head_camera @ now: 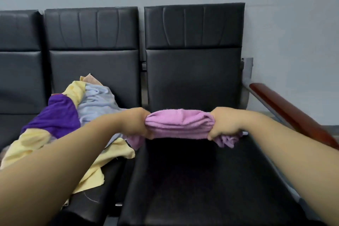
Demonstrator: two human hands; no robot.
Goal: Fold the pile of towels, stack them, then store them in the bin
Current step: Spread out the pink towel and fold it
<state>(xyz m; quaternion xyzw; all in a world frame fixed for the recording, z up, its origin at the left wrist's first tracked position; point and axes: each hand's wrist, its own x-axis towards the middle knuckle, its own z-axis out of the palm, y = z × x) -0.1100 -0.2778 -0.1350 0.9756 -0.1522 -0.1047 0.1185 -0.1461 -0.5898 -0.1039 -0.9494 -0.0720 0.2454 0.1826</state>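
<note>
Now | I gripped the pink towel [178,124] with left hand [140,122] and right hand [222,124] | folding; next needs laying flat on bench [201,180].

A pink towel [180,124] sits at the centre of the frame, folded lengthwise into a thick layered band and pulled level. The left hand [139,123] grips one end and the right hand [222,124] the other, with crumpled loose ends hanging below each fist. In the left and lower-left lies the unfolded pile: a purple towel [56,115] on top, a rumpled pale blue towel [97,102] beside it, a yellow towel [34,143] spread beneath, and a peach corner [90,79] poking up behind.
</note>
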